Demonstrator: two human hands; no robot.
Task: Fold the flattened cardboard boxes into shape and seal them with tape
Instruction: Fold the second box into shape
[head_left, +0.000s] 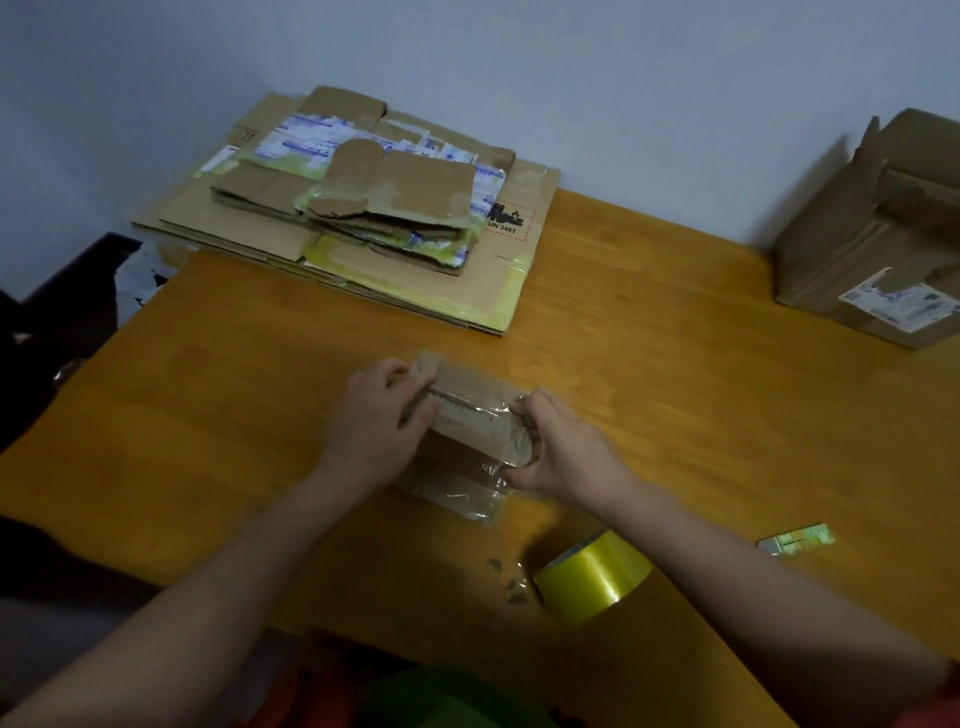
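Note:
A small cardboard box (467, 431), partly covered in clear tape, sits in the middle of the wooden table (649, 374). My left hand (379, 421) grips its left end, fingers curled over the top edge. My right hand (561, 447) grips its right end, with fingers and thumb pinching the taped side. A roll of yellow-green tape (595, 574) lies on the table near my right forearm. A stack of flattened cardboard boxes (363, 208) lies at the back left of the table.
A larger assembled cardboard box (878, 234) with a shipping label stands at the back right. A small green-white cutter-like object (797, 540) lies at the right. Tape scraps (511, 582) lie beside the roll. A dark chair (67, 312) stands to the left of the table.

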